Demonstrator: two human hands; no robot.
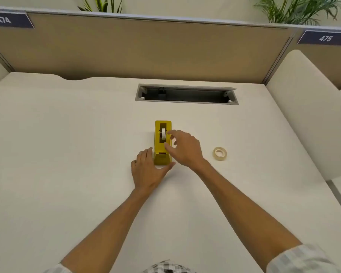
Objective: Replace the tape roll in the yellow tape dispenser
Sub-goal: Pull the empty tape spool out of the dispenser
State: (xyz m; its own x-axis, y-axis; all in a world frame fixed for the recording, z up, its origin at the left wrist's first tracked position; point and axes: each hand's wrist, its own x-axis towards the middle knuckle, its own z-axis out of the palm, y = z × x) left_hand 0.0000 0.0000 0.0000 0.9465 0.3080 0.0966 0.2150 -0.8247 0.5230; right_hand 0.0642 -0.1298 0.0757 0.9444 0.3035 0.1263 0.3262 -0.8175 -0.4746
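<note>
Left hand [146, 168], fingers flat, braces the dispenser [157, 140]; right hand [185, 149], open, hovers at the seated roll [163, 133]. With a loose roll [220, 153] nearby, this fits either pulling the old roll or settling the new one.

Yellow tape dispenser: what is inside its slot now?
A white tape roll stands edge-on in the slot of the yellow tape dispenser. Its lower part and hub are hidden by the walls. The right hand reaches toward it.
</note>
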